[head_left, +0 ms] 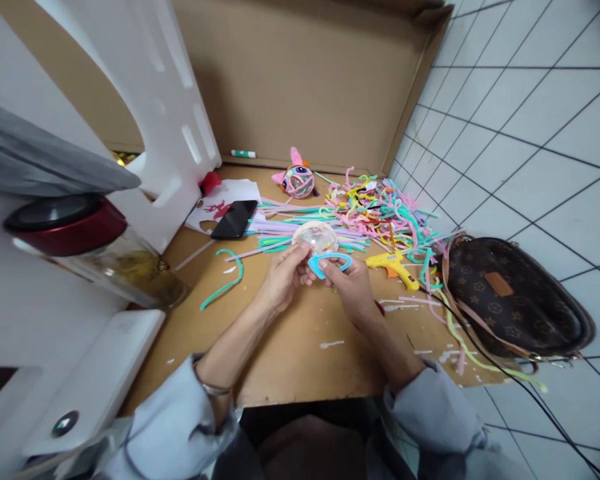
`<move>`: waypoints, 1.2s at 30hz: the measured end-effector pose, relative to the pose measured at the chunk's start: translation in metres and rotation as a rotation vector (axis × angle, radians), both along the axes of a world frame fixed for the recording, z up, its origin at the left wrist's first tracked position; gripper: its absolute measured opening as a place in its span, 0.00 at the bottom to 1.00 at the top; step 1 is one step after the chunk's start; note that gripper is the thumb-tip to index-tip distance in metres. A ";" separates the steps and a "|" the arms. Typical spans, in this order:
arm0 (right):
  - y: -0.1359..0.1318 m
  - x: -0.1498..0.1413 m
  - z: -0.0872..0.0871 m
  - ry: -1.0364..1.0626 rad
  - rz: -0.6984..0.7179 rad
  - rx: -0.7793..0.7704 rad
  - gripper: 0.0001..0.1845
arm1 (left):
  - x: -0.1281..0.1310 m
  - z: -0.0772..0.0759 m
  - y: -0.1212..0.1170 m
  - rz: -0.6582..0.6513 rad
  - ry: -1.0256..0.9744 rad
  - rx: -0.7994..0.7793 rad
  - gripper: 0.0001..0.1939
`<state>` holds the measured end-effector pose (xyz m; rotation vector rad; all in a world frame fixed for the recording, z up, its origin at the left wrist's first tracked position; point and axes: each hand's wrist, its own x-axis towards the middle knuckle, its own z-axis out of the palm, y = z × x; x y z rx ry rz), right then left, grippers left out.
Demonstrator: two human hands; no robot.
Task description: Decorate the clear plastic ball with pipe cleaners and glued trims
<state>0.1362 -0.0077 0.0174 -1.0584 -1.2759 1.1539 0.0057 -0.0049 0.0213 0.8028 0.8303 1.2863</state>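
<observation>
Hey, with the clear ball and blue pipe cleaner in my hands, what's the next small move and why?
Probably press the blue pipe cleaner against the clear ball. The right hand holds it bent just below the ball, which the left hand steadies.

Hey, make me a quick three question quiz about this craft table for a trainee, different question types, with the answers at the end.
1. True or false: the yellow glue gun is held in the right hand.
2. Multiple choice: what lies just left of the pile of pipe cleaners, beside the white paper? A) scissors B) a black phone C) a ruler
3. Fill in: the left hand and the right hand together hold a clear ball and a bent ____ pipe cleaner.

Key: 1 false, it lies on the cardboard right of the hands. 2 B. 3 blue.
</observation>
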 end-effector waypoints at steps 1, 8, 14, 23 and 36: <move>0.000 0.000 0.000 -0.008 -0.002 0.002 0.15 | 0.000 0.000 0.000 -0.002 0.004 -0.001 0.24; 0.000 0.000 0.000 -0.024 -0.014 0.010 0.14 | 0.000 -0.001 -0.001 -0.025 -0.002 0.009 0.21; -0.001 0.001 0.001 -0.002 -0.022 -0.003 0.14 | -0.001 -0.003 -0.001 -0.062 -0.012 0.024 0.23; 0.000 0.000 0.000 0.045 -0.022 0.012 0.13 | 0.000 -0.002 -0.001 -0.063 0.025 0.041 0.24; 0.001 -0.001 0.001 0.079 -0.080 -0.090 0.15 | -0.001 -0.001 -0.001 -0.073 -0.010 0.019 0.26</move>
